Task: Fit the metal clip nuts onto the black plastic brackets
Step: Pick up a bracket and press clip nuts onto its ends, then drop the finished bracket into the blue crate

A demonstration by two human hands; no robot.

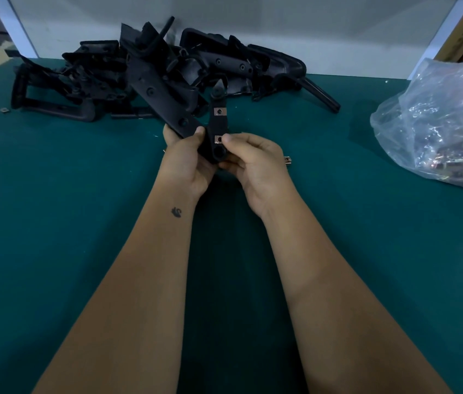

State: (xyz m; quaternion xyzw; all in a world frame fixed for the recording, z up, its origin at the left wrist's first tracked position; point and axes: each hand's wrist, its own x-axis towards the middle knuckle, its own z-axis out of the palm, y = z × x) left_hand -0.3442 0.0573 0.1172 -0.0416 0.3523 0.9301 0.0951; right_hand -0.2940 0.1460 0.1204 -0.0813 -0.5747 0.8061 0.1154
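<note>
Head view: held up over the green counter (pixel 54 223), near centre, one black bracket (pixel 215 129), standing roughly upright. Gripped low down by the left hand (pixel 187 163), fingers curled round its left edge. Already seated at the 12 o'clock end, one clip nut (pixel 219 111); a second clip nut (pixel 218 139) lower down, pinched against the bracket by the right hand (pixel 256 163), thumb tip touching it. Step in hand, by the look of it: pushing this second nut home. Next move likely calls for firm thumb pressure until the nut's hole lines up with the bracket's hole, then laying the piece aside.

Around: at 12 o'clock, a pile of brackets (pixel 150 72) against the white wall. At 3 o'clock, a clear plastic bag (pixel 440 126), presumably of nuts. Loose nut (pixel 287 160) just beside the right hand; another stray nut (pixel 5 110) at 10 o'clock. Nothing blocking the work.
</note>
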